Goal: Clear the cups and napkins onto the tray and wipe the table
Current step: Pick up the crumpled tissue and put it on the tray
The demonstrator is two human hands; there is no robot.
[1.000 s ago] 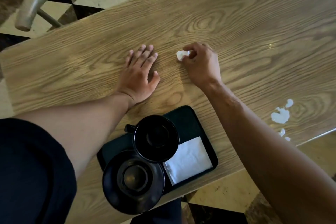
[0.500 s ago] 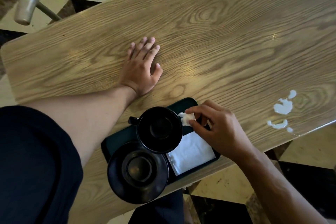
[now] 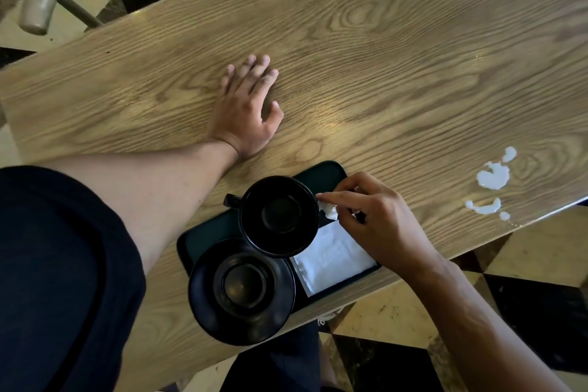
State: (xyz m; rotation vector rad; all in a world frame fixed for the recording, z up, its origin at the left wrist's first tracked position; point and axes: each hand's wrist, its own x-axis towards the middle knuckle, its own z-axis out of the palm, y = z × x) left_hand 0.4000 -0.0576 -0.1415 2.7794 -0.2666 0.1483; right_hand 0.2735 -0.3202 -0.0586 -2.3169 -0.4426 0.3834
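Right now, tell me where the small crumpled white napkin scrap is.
In the head view, the small crumpled white napkin scrap is pinched in the right hand over the dark rectangular tray, just right of the black cup and above the flat white napkin.

We find no text, label, brand, number or sign that can be read anywhere in this view.
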